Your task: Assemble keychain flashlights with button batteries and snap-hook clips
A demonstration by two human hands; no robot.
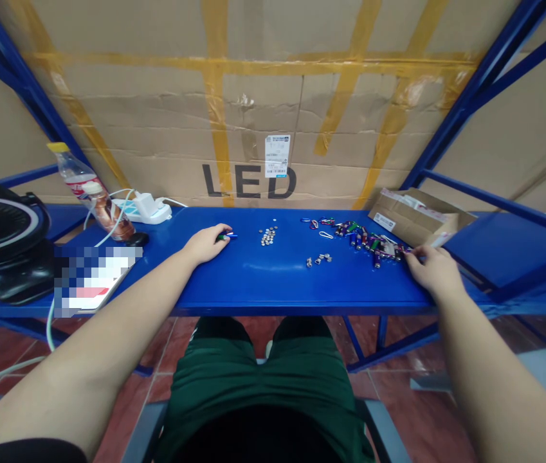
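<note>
My left hand rests on the blue table, fingers curled round a small green and blue keychain flashlight. My right hand lies at the right end of a heap of several coloured keychain flashlights, fingertips pinched at the nearest one. A small pile of button cells sits between the hands. A few small silver parts lie nearer the front edge.
An open cardboard box stands at the back right. A drink bottle and a white power strip are at the back left, a black fan far left. Cardboard sheets form the back wall.
</note>
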